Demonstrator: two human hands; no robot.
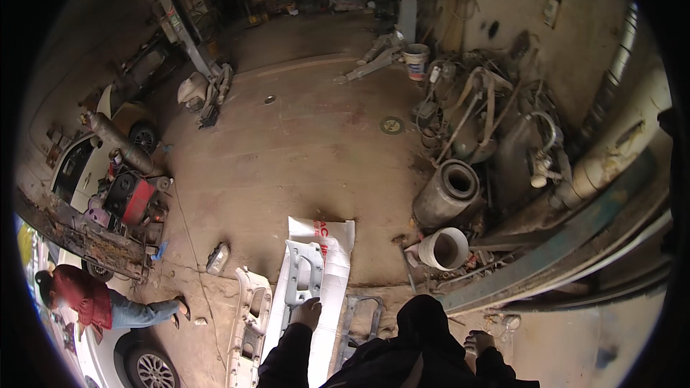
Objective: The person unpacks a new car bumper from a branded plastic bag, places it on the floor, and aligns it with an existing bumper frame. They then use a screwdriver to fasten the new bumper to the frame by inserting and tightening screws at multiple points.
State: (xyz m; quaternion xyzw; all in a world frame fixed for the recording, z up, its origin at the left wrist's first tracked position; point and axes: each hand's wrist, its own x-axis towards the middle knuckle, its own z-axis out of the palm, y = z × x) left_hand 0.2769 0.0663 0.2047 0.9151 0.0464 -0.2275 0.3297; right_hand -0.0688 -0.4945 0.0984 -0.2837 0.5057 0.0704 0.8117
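My left hand (305, 312) is closed on the lower end of a grey moulded panel (296, 267) with cut-out openings, which lies over a white printed sheet (330, 294). My right hand (480, 343) is off to the right, fingers curled; whatever it may hold is too small to make out. Left of the sheet lies a longer white moulded panel (249, 316). A dark panel (359, 316) with openings is on its right, partly behind my dark clothing.
A person in red (79, 294) bends by a white car (122, 359) at left. Red equipment (138, 201) and a gas cylinder (122, 144) stand beyond. At right are a bucket (442, 248), a metal cylinder (438, 201) and piled equipment. Lift posts (406, 7) stand at the back.
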